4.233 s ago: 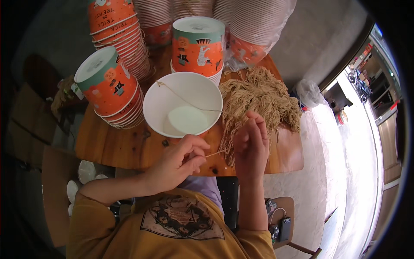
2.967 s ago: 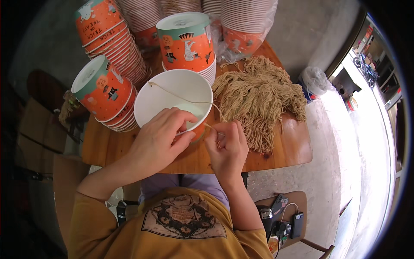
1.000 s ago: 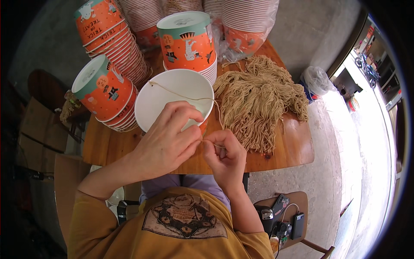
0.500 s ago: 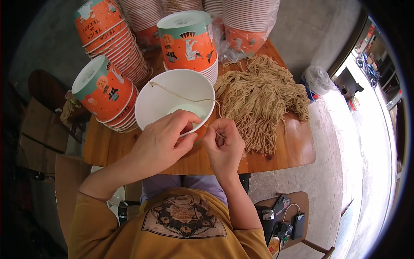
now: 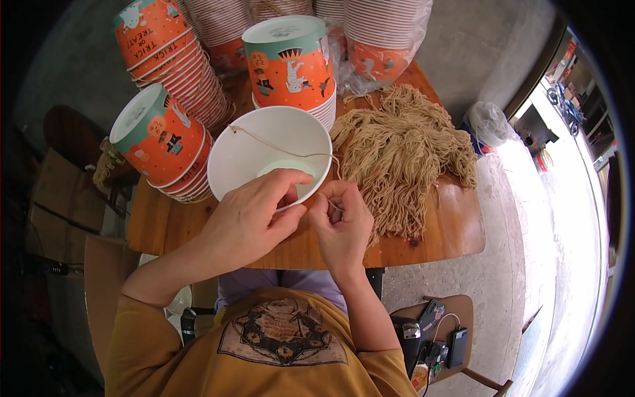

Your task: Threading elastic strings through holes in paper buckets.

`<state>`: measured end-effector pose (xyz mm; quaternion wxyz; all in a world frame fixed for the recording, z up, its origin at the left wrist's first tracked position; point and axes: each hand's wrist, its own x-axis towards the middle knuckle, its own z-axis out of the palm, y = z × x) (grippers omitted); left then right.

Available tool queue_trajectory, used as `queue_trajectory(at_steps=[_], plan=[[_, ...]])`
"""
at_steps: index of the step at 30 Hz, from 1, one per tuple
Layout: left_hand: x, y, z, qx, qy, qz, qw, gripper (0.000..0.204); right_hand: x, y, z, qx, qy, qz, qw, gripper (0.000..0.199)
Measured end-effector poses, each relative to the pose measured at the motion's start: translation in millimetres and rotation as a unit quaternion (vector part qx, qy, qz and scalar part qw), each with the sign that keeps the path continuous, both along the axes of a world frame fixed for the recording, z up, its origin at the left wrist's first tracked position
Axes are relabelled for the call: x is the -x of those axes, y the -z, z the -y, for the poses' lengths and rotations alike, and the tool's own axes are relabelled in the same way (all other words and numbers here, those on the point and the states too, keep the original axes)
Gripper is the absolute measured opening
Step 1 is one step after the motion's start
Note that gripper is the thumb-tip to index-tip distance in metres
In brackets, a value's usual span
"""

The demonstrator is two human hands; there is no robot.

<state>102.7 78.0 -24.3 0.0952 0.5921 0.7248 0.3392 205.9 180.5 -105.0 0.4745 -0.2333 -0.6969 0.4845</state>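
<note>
A round paper bucket (image 5: 228, 155), white inside, tilts with its mouth toward me near the table's front edge. My left hand (image 5: 251, 212) grips its near rim, with fingers inside and thumb outside. A thin tan cord (image 5: 278, 144) enters through the far-left wall, crosses the mouth and drops over the right rim. At the near-right rim, my right hand (image 5: 344, 221) pinches the cord's end between thumb and curled fingers. Both thumbs are close together; the fingers hide the spot at the wall. Right of the bucket lies a large heap of cut tan cords (image 5: 403, 159).
Upside-down orange bucket stacks stand behind (image 5: 288, 73) and left (image 5: 159, 142), with a taller leaning stack (image 5: 165, 59) and plastic-wrapped stacks (image 5: 380, 30) farther back. The wooden table (image 5: 450, 228) ends just before my body. At lower right, a chair holds a phone (image 5: 432, 312) and a power bank (image 5: 458, 347).
Hardly anything differs. The left thumb has shifted slightly right, closer to the right hand; both hands keep their grips.
</note>
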Motion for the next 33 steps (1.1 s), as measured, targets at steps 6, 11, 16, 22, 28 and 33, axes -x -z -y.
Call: queue_trajectory(at_steps=[6, 11, 16, 22, 28, 33], plan=[[17.6, -12.2, -10.4, 0.079, 0.009, 0.079, 0.994, 0.021, -0.2, -1.6, 1.3, -0.011, 0.005, 0.023, 1.000, 0.013], [29.9, -15.2, -25.1, 0.141, 0.050, 0.101, 0.983, 0.014, -1.5, -2.4, 1.1, -0.001, -0.003, 0.036, 0.999, 0.015], [34.0, -15.5, -29.6, 0.157, 0.079, 0.078, 0.981, 0.011, -5.2, -7.8, -1.7, 0.004, -0.024, 0.072, 0.997, 0.014], [38.0, -14.2, -21.6, 0.002, 0.033, -0.053, 0.998, 0.009, -18.5, -16.5, -15.8, 0.015, -0.035, 0.038, 0.999, 0.013], [36.8, -16.7, -19.7, -0.053, 0.059, 0.017, 0.997, 0.005, -8.1, -40.8, -24.7, -0.024, -0.096, 0.070, 0.993, 0.010], [41.4, -10.6, -18.4, -0.015, 0.084, 0.189, 0.978, 0.017, 3.4, -33.3, -20.7, 0.109, -0.135, 0.070, 0.982, 0.010]])
